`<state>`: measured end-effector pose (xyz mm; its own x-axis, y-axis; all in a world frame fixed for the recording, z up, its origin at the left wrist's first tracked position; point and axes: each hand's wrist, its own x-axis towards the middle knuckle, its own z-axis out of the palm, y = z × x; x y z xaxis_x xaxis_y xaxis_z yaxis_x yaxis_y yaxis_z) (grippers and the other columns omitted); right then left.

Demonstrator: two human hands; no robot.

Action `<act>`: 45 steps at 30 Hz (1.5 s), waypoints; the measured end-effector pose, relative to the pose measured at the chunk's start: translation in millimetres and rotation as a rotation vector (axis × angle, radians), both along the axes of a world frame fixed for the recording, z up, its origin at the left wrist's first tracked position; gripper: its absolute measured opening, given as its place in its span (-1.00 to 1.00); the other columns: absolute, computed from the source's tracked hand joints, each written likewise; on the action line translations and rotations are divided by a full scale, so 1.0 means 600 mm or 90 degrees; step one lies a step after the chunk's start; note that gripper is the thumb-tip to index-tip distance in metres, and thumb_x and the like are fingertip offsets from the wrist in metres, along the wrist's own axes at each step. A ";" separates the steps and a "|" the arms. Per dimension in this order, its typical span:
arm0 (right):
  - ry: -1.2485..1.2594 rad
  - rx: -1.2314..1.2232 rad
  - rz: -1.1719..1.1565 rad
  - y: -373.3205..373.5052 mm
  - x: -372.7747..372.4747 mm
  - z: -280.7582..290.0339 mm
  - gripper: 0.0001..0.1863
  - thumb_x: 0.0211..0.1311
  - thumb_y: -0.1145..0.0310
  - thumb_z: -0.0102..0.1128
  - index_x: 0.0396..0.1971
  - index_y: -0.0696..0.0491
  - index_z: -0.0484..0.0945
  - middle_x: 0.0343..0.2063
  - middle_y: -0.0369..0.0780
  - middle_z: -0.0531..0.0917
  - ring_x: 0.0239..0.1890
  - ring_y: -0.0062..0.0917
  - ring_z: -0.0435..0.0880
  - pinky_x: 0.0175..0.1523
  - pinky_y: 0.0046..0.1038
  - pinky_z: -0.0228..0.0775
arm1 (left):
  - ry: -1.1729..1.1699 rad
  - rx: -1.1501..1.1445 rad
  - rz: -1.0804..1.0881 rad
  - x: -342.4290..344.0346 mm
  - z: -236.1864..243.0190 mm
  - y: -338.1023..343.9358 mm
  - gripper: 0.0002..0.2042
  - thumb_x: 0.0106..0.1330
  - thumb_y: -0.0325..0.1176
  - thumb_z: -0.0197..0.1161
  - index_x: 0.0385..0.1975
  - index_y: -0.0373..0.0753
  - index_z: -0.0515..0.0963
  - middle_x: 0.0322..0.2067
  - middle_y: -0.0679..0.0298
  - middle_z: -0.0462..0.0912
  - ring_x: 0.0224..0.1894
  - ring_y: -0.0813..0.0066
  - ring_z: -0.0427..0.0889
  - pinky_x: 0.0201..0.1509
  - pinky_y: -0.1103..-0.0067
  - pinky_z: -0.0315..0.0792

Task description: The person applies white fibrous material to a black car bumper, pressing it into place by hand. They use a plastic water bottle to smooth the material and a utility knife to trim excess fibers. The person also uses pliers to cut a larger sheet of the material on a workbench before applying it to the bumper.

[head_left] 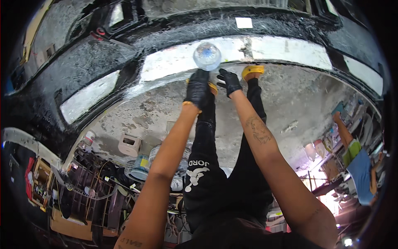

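A clear, round plastic container (207,57) with something blue showing in it appears over a white panel of a large black, curved piece. My left hand (198,89), in a black glove, reaches up to the near side of this container and seems to grip it; the fingertips are partly hidden. Close by on the right, my right hand (229,81), also in a black glove, holds nothing, and its fingers are spread toward the container without plainly touching it.
My feet, in yellow footwear (253,70), stand beside the curved piece (286,29). A red-handled tool (99,34) and a white square (243,23) lie on it. Behind me are buckets (139,167), a beige box (129,144) and clutter. Another person (360,178) is at the right.
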<state>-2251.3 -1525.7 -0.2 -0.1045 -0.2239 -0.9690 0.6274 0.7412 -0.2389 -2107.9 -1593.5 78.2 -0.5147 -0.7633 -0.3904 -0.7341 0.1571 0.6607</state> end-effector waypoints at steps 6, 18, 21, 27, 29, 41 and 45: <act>-0.075 0.025 0.068 -0.025 -0.011 0.042 -0.47 0.12 0.00 0.21 0.00 0.05 0.53 0.00 -0.18 0.54 0.06 -0.39 0.49 -0.02 -0.30 0.41 | -0.066 -0.007 -0.018 -0.023 -0.017 -0.008 -0.46 -0.09 -0.38 0.25 0.00 -0.34 0.41 -0.12 -0.09 0.51 -0.04 -0.07 0.46 0.06 0.22 0.33; 0.069 -0.171 0.377 0.111 -0.277 0.213 -0.61 0.27 0.13 0.09 -0.01 0.03 0.54 -0.30 -0.34 0.61 -0.31 -0.63 0.53 -0.23 -0.53 0.42 | -0.248 0.301 -0.165 0.064 0.111 0.129 -0.68 0.22 -0.12 0.09 -0.23 -0.19 0.61 -0.25 0.09 0.65 -0.16 0.08 0.60 -0.04 0.29 0.46; 0.081 -0.148 0.240 0.138 -0.396 0.190 -0.64 0.27 0.24 0.10 0.03 0.01 0.52 -0.18 -0.30 0.63 -0.26 -0.59 0.60 -0.17 -0.48 0.46 | -0.077 0.230 0.017 -0.082 0.188 0.028 -0.75 0.25 -0.21 0.12 -0.24 -0.21 0.63 -0.25 0.10 0.66 -0.17 0.12 0.61 -0.04 0.37 0.47; 0.050 0.004 0.221 0.050 -0.566 0.303 -0.64 0.22 0.15 0.10 -0.03 -0.03 0.54 -0.16 -0.29 0.65 -0.28 -0.53 0.61 -0.18 -0.41 0.43 | -0.015 0.257 0.256 -0.159 0.280 -0.048 -0.68 0.29 -0.13 0.15 -0.21 -0.26 0.62 -0.27 0.13 0.68 -0.22 0.30 0.64 -0.09 0.48 0.47; 0.073 0.062 0.241 0.070 -0.629 0.321 -0.65 0.20 0.11 0.11 -0.08 -0.04 0.56 -0.18 -0.29 0.65 -0.29 -0.49 0.60 -0.18 -0.39 0.41 | -0.026 0.276 0.242 -0.158 0.308 -0.045 -0.61 0.29 -0.03 0.12 -0.24 -0.29 0.61 -0.34 0.15 0.67 -0.28 0.40 0.63 -0.15 0.52 0.46; 0.157 -0.039 0.529 -0.070 -0.664 0.461 -0.64 0.21 0.14 0.10 -0.08 0.03 0.53 -0.22 -0.20 0.64 -0.30 -0.38 0.59 -0.22 -0.39 0.45 | -0.137 0.291 0.589 0.156 0.584 0.393 -0.60 0.25 -0.05 -0.01 -0.28 -0.28 0.60 -0.39 0.08 0.66 -0.33 0.22 0.65 -0.23 0.39 0.46; 0.093 -0.163 0.463 -0.123 -0.536 0.496 -0.62 0.19 0.08 0.10 -0.10 -0.01 0.53 -0.23 -0.22 0.63 -0.33 -0.39 0.57 -0.25 -0.32 0.41 | -0.095 0.253 0.512 0.263 0.517 0.643 -0.69 0.23 -0.18 -0.01 -0.26 -0.18 0.63 -0.38 0.15 0.67 -0.38 0.33 0.66 -0.27 0.43 0.49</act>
<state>-2573.0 -1599.3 297.2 0.0309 -0.4991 -0.8660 -0.0455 0.8648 -0.5001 -1950.0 -1207.9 388.4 0.1919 -0.6659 -0.7210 -0.6060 -0.6582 0.4466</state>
